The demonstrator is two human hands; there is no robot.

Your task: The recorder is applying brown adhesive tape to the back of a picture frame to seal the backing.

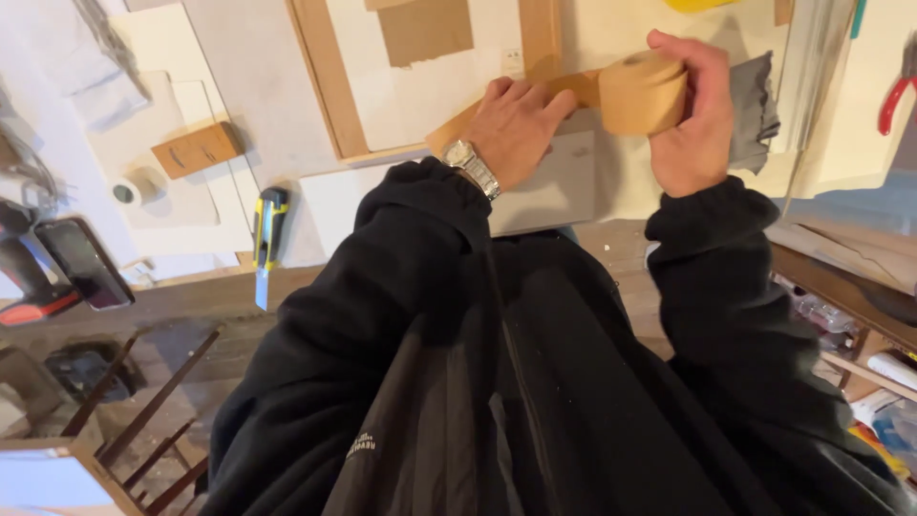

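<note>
My right hand (695, 110) grips a roll of brown paper tape (642, 93), held just above the workbench. A strip of the tape (578, 88) runs left from the roll along the lower right corner of a wooden frame (330, 81). My left hand (516, 124), with a metal wristwatch (471, 164) on the wrist, lies flat with its fingers pressing that strip onto the frame's corner. Both arms wear black sleeves. The frame's back is white board with a brown paper patch (425, 29).
A yellow and black utility knife (268, 234) lies at the bench's front edge, left of my arms. Further left are a small wooden block (196, 148), a white tape roll (134, 186) and a dark phone (84, 263). Red-handled pliers (895, 100) lie far right. Grey cloth (755, 100) sits behind my right hand.
</note>
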